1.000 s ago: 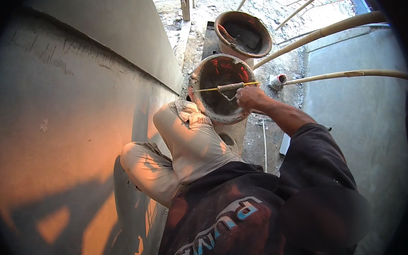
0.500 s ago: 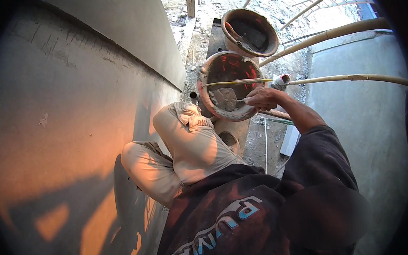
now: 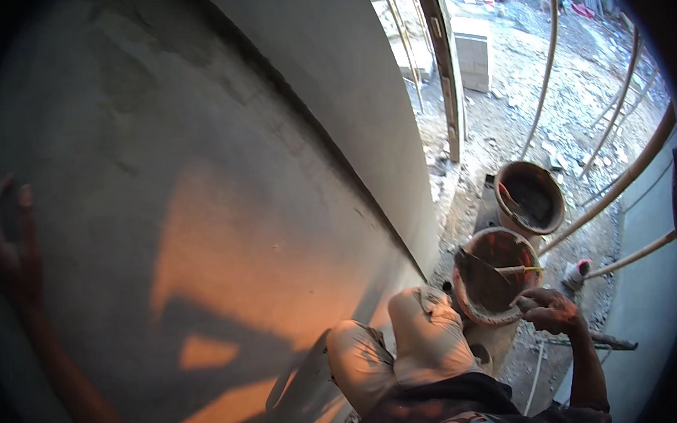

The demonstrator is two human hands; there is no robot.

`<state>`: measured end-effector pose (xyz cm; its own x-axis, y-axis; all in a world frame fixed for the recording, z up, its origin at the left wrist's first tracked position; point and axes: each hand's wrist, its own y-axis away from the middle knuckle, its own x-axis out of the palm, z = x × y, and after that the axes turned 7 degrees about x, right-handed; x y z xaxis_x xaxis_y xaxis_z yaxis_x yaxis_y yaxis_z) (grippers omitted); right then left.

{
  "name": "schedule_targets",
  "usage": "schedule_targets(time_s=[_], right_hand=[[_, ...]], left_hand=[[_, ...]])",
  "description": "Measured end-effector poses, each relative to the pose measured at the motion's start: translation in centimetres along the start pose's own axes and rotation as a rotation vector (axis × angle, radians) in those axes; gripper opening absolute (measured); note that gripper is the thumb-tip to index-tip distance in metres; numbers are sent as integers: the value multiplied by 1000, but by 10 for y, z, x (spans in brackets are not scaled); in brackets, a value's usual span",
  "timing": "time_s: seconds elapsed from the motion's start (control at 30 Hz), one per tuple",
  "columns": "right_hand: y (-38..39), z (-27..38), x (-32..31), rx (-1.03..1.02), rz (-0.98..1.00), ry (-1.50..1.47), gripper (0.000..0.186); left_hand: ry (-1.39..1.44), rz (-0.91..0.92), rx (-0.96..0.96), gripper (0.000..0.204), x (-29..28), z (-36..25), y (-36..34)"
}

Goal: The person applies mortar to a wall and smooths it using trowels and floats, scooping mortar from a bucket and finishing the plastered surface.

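Observation:
At the far left my left hand point(image 3: 14, 251) is raised with its fingers apart, over the grey plastered wall point(image 3: 224, 242); whether it touches the wall I cannot tell. My right hand point(image 3: 552, 311) is closed at the near right rim of a mortar-crusted bucket point(image 3: 468, 300). What its fingers grip there is too small and dim to make out. Across this bucket lies a trowel point(image 3: 511, 269) with a pale handle and a dark blade toward the left. Dull grey-brown material shows inside, below red-streaked walls.
Behind the first bucket stands a second one point(image 3: 537, 219), with dark contents. Bamboo poles point(image 3: 612, 188) slant in from the right. A short pipe point(image 3: 577, 273) stands beside the bucket. My bent knees point(image 3: 430, 322) are close to the wall. Rubble ground point(image 3: 516, 69) stretches beyond.
The view has swung left, so the buckets sit lower and farther right. My left hand has come into view. The trowel blade that my right hand held inside the bucket no longer shows there.

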<state>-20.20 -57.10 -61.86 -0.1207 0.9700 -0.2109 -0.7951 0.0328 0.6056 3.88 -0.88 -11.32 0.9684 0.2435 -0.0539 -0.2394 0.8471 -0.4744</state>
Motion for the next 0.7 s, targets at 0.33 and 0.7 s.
schedule_targets(time_s=[0.33,0.7], right_hand=[[-72,253,152,-708,71,-329,56],[-91,414,177,-1376,-645,-226,40]], left_hand=[[31,-64,-36,32,4,-51,-9],[76,-91,-89,32,-5,-60,-11]])
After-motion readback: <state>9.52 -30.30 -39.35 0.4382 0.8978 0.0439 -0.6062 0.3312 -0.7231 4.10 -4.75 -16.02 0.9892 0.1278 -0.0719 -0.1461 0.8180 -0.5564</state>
